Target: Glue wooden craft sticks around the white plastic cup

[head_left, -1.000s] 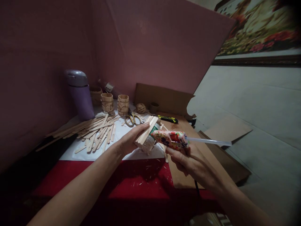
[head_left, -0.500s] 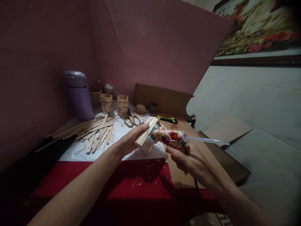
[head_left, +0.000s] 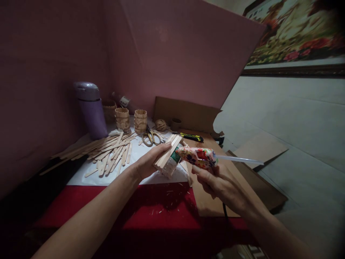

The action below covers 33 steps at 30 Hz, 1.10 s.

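Observation:
My left hand (head_left: 152,158) is closed around a clear plastic bottle piece (head_left: 170,167) with a green label, tilted above the table. Several flat wooden craft sticks (head_left: 168,153) lie side by side along its outside. In my right hand (head_left: 218,183) is a glue gun (head_left: 199,157) with a floral pattern, its nozzle pointing left at the bottle beside the sticks. A long translucent glue stick (head_left: 241,159) juts from the gun's back end. Whether the nozzle touches the bottle I cannot tell.
Loose craft sticks (head_left: 113,154) are heaped on white paper at left. Behind stand a purple flask (head_left: 93,113) and stick-covered cups (head_left: 140,121). Scissors (head_left: 151,138), a twine ball (head_left: 161,125) and a yellow-black cutter (head_left: 191,137) lie nearby. Cardboard (head_left: 212,201) covers the right side.
My right hand has drawn the glue gun slightly to the right and up, showing more of the green label. My left hand and the bottle stay nearly still.

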Motion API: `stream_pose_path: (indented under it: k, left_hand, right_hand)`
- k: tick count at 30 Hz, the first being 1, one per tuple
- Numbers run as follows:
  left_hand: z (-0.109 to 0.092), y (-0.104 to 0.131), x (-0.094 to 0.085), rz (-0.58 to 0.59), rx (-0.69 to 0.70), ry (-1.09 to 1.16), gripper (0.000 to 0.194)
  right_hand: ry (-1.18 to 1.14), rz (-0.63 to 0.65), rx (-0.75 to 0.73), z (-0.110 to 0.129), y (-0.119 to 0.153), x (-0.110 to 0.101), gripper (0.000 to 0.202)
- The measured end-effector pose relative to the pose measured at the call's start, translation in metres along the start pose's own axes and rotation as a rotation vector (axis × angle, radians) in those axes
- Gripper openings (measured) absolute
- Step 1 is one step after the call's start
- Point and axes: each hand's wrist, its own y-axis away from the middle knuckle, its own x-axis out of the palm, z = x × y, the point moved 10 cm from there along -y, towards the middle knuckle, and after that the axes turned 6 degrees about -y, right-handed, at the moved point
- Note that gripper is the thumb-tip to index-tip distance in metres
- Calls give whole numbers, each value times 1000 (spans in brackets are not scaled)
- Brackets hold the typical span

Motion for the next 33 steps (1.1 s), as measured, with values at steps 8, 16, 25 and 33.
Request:
stream_pose_path:
  k: [8, 16, 25, 33]
  left_hand:
    - [0, 1, -1, -22, 2, -17, 45]
    - [-2, 3, 1, -26, -8, -31, 49]
    - [-1, 4, 5, -9, -22, -17, 49]
    - [-2, 4, 7, 6, -22, -19, 48]
  right_hand:
    - [-26, -16, 28, -9, -3, -4, 48]
    - [-10, -61, 77, -19, -4, -11, 50]
    - [1, -80, 72, -17, -4, -14, 53]
    - [15, -85, 82, -19, -4, -16, 58]
